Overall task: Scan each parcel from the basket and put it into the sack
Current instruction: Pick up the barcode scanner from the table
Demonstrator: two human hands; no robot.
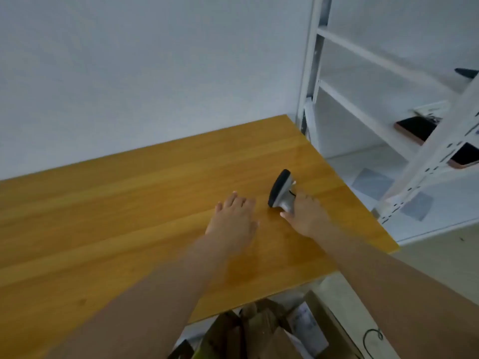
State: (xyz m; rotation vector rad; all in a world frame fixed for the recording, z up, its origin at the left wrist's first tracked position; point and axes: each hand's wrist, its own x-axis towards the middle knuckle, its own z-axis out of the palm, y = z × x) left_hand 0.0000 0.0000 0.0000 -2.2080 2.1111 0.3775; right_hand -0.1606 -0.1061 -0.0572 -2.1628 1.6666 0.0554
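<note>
Wooden table (103, 216) fills left and centre of frame, bare grain. Grey-black scanner (281, 193) stands on it right of centre. White metal shelf rack (363, 110) at right carries dark flat devices (414, 129), upper right.

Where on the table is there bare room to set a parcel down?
The table is bare from the left hand out to the wall and left edge. It is tight at the right, where the right hand grips the scanner near the shelving.

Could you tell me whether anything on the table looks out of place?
Nothing stands out: the right hand holds the scanner on the wooden table, and the left hand lies flat beside it.
</note>
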